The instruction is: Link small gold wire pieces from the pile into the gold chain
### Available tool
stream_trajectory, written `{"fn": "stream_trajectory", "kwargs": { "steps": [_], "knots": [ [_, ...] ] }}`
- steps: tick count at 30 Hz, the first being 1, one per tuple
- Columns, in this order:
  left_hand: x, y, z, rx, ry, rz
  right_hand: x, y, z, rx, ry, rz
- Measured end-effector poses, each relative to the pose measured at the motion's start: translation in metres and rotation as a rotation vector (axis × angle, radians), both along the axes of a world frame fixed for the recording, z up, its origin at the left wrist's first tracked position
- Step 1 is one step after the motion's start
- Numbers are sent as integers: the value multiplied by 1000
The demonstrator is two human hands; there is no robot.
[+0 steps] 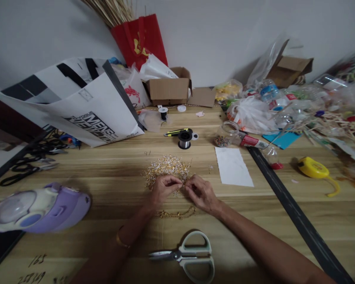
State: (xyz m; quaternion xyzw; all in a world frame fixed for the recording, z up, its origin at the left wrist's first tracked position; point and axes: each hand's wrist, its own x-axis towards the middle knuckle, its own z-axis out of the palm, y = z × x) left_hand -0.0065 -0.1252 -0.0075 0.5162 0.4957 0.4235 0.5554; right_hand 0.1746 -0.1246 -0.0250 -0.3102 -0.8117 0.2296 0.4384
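My left hand (163, 189) and my right hand (200, 192) meet at the middle of the wooden table (112, 169), fingers pinched together at the near edge of a pile of small gold and silver beaded pieces (167, 167). Both hands pinch tiny parts from that pile; what exactly sits between the fingertips is too small to name. A short gold chain strip (177, 214) lies on the table just below my hands. A gold bangle (121, 240) circles my left wrist.
Pale green scissors (189, 256) lie near the front edge. A purple and white bottle (40, 207) lies at left, a white sheet (233, 166), wire spool (184, 139), bead jar (225, 135) and yellow tape measure (313, 168) beyond. Bags and cardboard boxes (169, 90) crowd the back.
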Motion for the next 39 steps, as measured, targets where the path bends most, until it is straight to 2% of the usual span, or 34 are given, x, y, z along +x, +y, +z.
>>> {"fn": "stream_trajectory", "kwargs": {
  "steps": [15, 39],
  "knots": [
    [0, 1, 2, -96, -71, -8, 1, 0, 1, -17, -19, 12],
    [5, -3, -3, 13, 54, 26, 1, -2, 0, 26, -54, -6]
  ]
}}
